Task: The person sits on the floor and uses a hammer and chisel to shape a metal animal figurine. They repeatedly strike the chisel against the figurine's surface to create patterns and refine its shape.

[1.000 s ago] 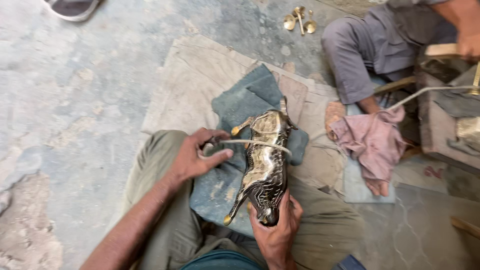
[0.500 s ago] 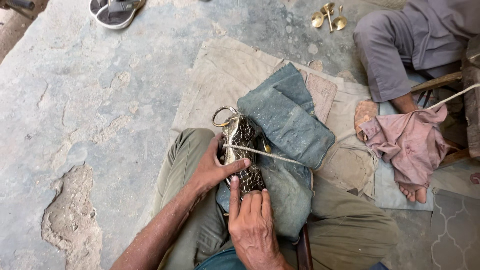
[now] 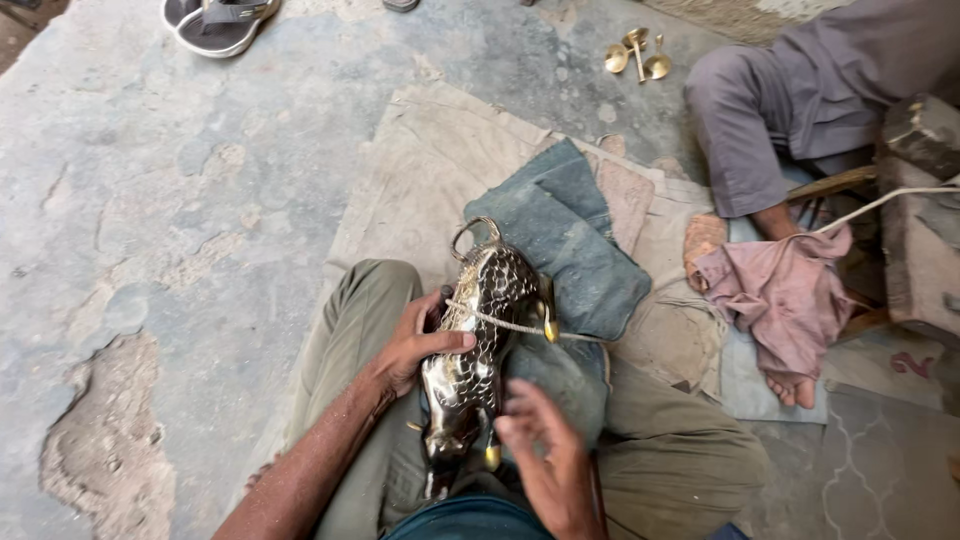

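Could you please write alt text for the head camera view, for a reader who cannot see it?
A seated person's left hand grips a patterned dark metal animal figurine with brass-coloured feet on their lap, over a blue-grey cloth; their right hand hovers open beside it. Another person's leg shows nearby.

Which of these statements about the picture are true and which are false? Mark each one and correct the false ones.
1. The left hand holds the metal animal figure by its side. True.
2. The right hand is closed tightly around the figure. False: it is open beside the figure's lower end, with no grip on it.
3. A cord runs across the figure. True.
4. The figure lies on a red cloth. False: a blue-grey cloth lies under it, on the person's lap.
5. Small brass pieces lie on the floor at the top. True.
6. Another person's bare foot is covered by a boot. False: a pink cloth lies over it.
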